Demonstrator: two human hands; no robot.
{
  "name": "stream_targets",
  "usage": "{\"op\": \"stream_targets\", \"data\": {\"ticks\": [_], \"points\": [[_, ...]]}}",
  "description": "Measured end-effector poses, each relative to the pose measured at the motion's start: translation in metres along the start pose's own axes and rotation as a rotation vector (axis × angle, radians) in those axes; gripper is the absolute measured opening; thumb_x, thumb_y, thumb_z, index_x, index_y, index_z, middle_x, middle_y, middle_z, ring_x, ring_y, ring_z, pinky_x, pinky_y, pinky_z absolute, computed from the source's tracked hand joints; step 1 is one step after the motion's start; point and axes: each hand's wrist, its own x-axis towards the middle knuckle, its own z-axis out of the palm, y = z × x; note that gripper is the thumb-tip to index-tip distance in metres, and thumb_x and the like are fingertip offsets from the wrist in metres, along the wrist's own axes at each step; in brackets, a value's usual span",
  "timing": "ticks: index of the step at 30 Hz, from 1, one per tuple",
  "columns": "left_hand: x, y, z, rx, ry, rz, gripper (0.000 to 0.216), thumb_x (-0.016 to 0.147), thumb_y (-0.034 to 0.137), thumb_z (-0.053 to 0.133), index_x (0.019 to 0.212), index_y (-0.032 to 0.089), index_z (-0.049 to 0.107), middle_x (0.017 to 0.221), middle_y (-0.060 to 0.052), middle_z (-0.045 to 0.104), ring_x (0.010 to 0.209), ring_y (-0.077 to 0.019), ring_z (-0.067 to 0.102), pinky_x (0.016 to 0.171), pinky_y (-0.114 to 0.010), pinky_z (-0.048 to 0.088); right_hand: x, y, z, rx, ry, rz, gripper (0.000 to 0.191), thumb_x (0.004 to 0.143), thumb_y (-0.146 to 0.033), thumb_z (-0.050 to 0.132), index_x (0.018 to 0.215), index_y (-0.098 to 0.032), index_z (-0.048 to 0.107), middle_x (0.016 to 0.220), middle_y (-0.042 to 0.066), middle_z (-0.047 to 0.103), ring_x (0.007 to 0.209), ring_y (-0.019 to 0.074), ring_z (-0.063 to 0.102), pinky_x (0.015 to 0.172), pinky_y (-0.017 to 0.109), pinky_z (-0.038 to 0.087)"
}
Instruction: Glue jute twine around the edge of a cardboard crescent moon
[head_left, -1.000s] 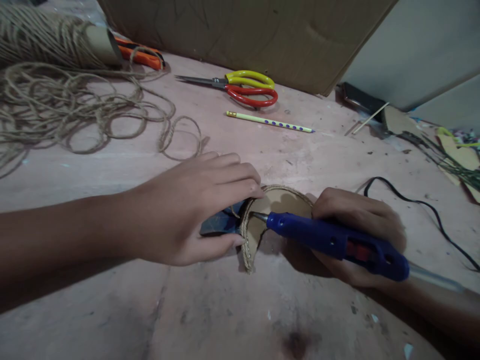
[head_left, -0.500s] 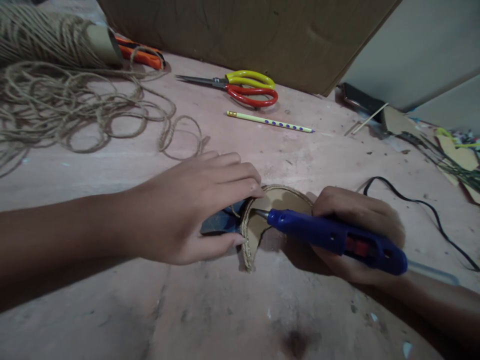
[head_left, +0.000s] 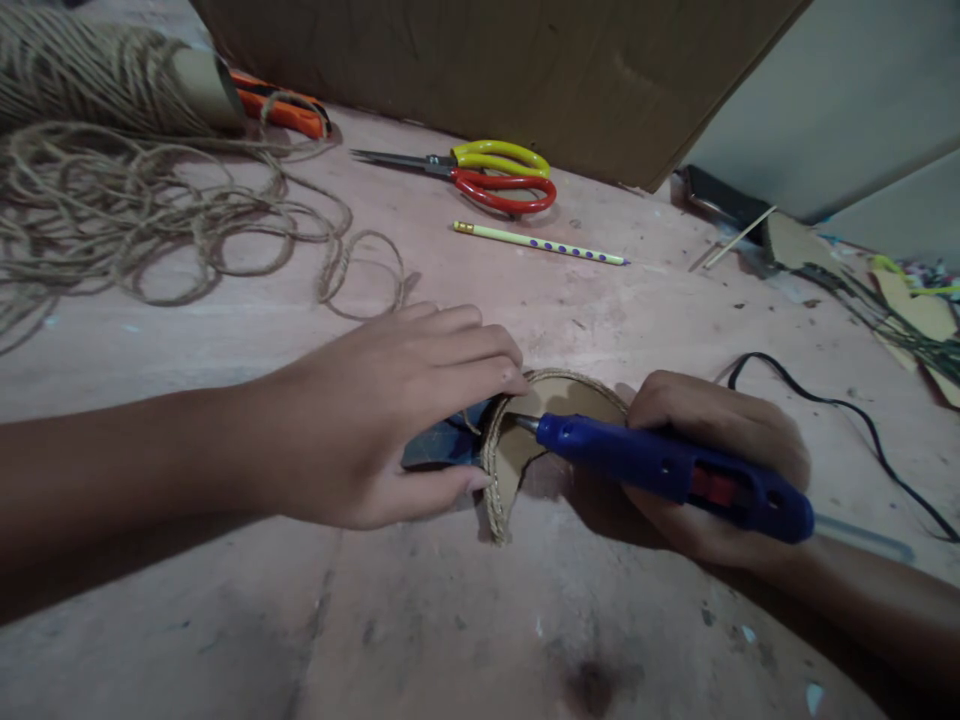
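- Pressing down, the left hand (head_left: 390, 420), fingers together, steadies the cardboard disc (head_left: 551, 400).
- Right hand (head_left: 712, 450) is clamped on the glue gun (head_left: 667, 470), nozzle at the twine-wrapped rim.

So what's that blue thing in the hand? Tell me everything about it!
It is a blue glue gun, plastic by its look, with a thin metal nozzle at the front and a red patch on its side. The right hand grips it, lying nearly level. Its tip points left, onto a round cardboard piece edged with twine. A clear stick pokes out of the back. The left hand rests close by its tip.
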Motion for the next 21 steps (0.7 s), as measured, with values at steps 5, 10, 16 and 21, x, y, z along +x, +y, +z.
{"op": "stream_targets", "data": {"ticks": [5,10,16,21], "points": [[-0.0001,0.0003,-0.0004,-0.021,0.013,-0.001,0.040,0.113,0.038,0.076,0.152,0.032,0.068,0.146,-0.011,0.083,0.130,-0.0383,0.077,0.107,-0.054,0.054,0.0000,-0.0002,0.0005,-0.012,-0.001,0.014,0.018,0.093,-0.023,0.085,0.101,-0.028,0.070,0.077,-0.003,0.068,0.060,0.0168,0.062,0.061,0.035,0.048],[-0.0006,0.0008,-0.0016,-0.020,0.002,-0.008,0.043,0.120,0.042,0.072,0.161,0.033,0.061,0.152,-0.012,0.082,0.137,-0.0388,0.077,0.113,-0.056,0.057,0.0003,-0.0001,-0.0008,-0.010,0.010,0.015,0.020,0.092,-0.024,0.087,0.101,-0.028,0.070,0.076,-0.003,0.069,0.061,0.0180,0.064,0.060,0.035,0.049],[-0.0036,0.0083,-0.0024,0.011,0.004,-0.034,0.043,0.122,0.038,0.063,0.164,0.026,0.059,0.151,-0.010,0.081,0.130,-0.0326,0.077,0.104,-0.050,0.058,0.0025,-0.0037,0.0008,-0.031,0.020,0.041,0.017,0.095,-0.023,0.085,0.095,-0.027,0.069,0.074,-0.003,0.068,0.059,0.0160,0.063,0.058,0.033,0.049],[-0.0055,0.0075,0.0004,-0.031,-0.004,-0.052,0.043,0.123,0.035,0.060,0.165,0.025,0.061,0.140,-0.010,0.085,0.111,-0.0288,0.082,0.081,-0.044,0.058,0.0034,-0.0025,0.0001,-0.056,0.049,0.035,0.019,0.095,-0.026,0.086,0.091,-0.028,0.067,0.070,-0.004,0.068,0.055,0.0156,0.062,0.054,0.033,0.046]]}}
